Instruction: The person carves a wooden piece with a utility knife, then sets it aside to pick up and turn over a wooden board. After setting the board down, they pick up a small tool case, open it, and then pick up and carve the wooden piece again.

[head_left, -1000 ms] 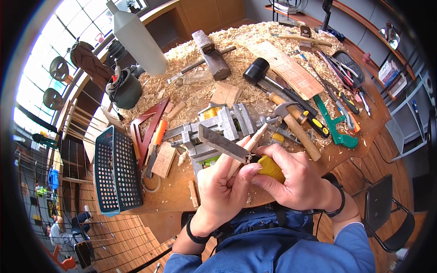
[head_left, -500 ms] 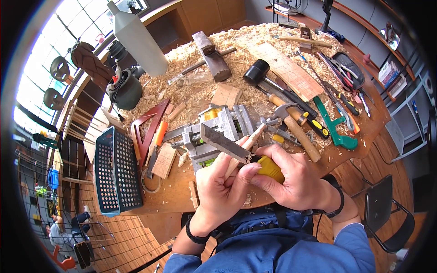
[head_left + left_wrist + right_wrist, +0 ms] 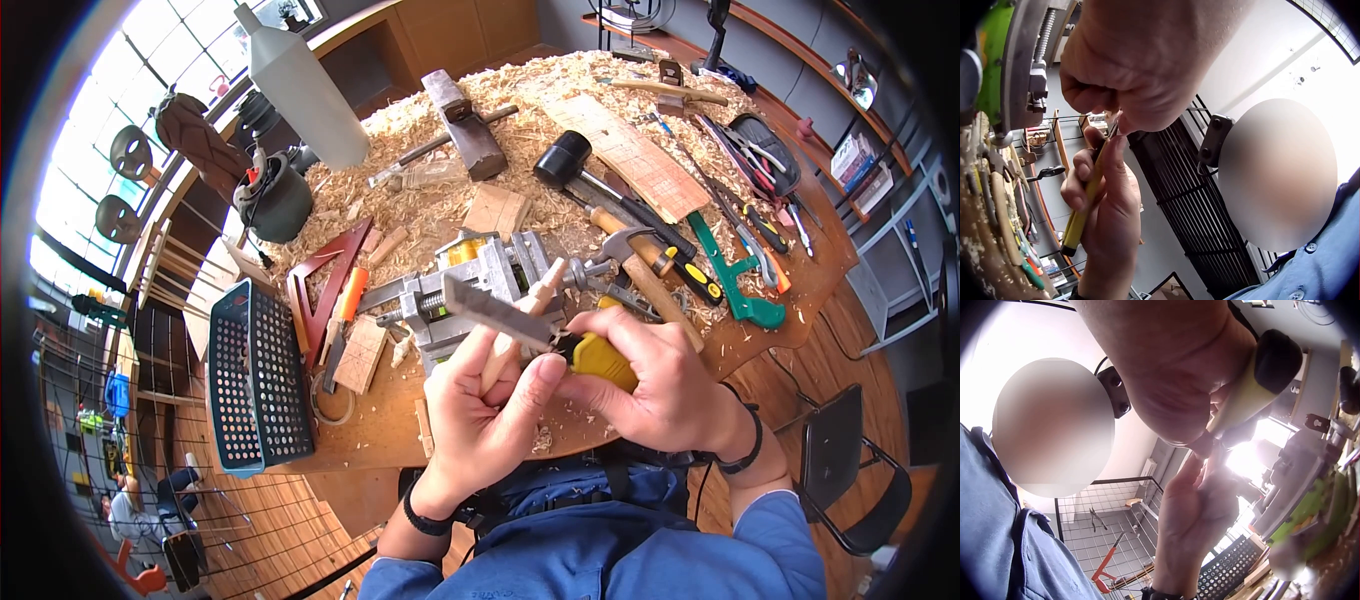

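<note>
My right hand (image 3: 665, 385) grips the yellow handle (image 3: 603, 362) of a wood chisel; the handle's dark butt end shows in the right wrist view. Its wide flat blade (image 3: 495, 312) points up and left, lying across a slim carved wooden stick (image 3: 543, 290). With curled fingers my left hand (image 3: 480, 415) holds that stick, its pale pointed end angled up and away. The left thumb tip is right at the chisel's neck. Behind both hands sits a metal vise (image 3: 480, 275), partly covered by the blade and stick.
Wood shavings (image 3: 420, 220) cover much of the bench. Right of the vise lie a claw hammer (image 3: 655, 290), a black mallet (image 3: 565, 155) and a green-handled saw (image 3: 735, 270). To the left are a perforated basket (image 3: 258, 375), a red set square (image 3: 320, 280) and an orange-handled knife (image 3: 350, 295).
The stick has turned more upright, its tip shifting left and up. The chisel blade has slid slightly right and down along with the right hand, and the left thumb has moved a little.
</note>
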Demonstrator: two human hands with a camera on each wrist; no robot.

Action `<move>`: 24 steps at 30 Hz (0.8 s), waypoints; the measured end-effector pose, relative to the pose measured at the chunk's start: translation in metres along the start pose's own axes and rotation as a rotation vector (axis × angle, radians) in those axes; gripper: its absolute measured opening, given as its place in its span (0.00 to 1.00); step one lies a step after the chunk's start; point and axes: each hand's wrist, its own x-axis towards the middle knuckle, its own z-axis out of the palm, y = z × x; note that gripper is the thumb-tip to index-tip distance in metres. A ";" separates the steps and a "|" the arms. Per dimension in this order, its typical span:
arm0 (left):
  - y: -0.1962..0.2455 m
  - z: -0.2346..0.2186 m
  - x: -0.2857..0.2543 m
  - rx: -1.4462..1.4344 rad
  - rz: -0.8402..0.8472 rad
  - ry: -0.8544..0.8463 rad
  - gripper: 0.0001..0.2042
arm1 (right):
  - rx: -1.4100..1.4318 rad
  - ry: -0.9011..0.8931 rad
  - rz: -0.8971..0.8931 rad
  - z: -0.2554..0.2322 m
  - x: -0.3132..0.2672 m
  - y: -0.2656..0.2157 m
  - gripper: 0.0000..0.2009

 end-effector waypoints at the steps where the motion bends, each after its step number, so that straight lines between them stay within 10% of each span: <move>1: -0.001 -0.003 0.000 0.079 0.005 0.001 0.24 | -0.017 0.025 0.035 -0.004 0.001 -0.001 0.22; 8: -0.004 -0.003 0.010 0.025 0.101 0.320 0.20 | -0.412 0.232 0.044 -0.019 0.009 0.011 0.27; 12: 0.002 -0.002 0.010 -0.113 0.120 0.401 0.20 | -0.811 0.041 0.055 -0.023 0.007 0.020 0.29; 24: 0.006 -0.005 0.008 -0.289 -0.032 0.276 0.24 | -0.565 0.114 0.087 -0.019 0.007 0.023 0.27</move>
